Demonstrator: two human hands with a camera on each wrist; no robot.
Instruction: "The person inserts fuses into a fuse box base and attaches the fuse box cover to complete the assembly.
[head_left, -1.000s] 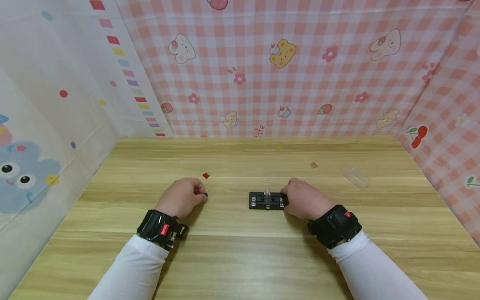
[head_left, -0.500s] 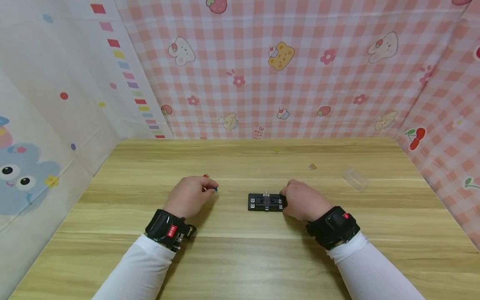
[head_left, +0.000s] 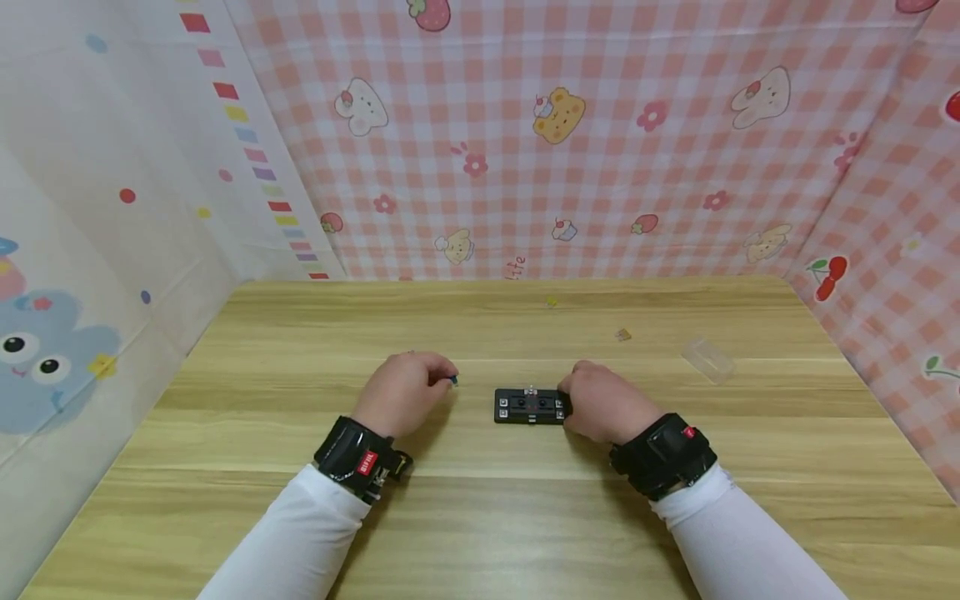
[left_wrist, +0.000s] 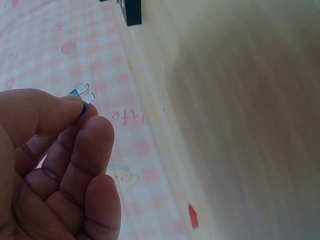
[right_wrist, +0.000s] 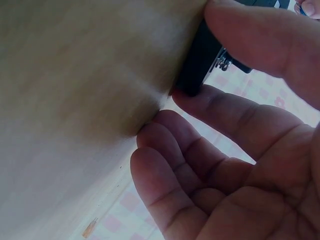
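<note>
While the forearm comes in from seven o'clock, the left hand (head_left: 405, 392) reaches toward two o'clock, back of the hand up, its wrist under a black strap (head_left: 360, 458). Thumb and forefinger close narrowly on a small blue piece (left_wrist: 84, 107); in the left wrist view its two clear prongs stick out past the fingertips toward one or two o'clock, and the other fingers curl beneath.

From five o'clock comes the other forearm, and the right hand (head_left: 607, 404) angles toward ten, gripping the three o'clock end of a black block (head_left: 525, 406) that lies on the wooden table (head_left: 480, 533). In the right wrist view the thumb lies along the block, the forefinger's tip meets its end, and the remaining three fingers bend with their tips at the tabletop; whether they touch it I cannot tell.

Taking the block as the dial's centre, with twelve farthest from the person, the blue piece is near it at between nine and ten. A yellow piece (head_left: 552, 302) sits just past twelve, an orange piece (head_left: 623, 334) at about two, and a clear plastic piece (head_left: 708, 360) between two and three. At five o'clock in the left wrist view lies a red piece (left_wrist: 193, 216).
</note>
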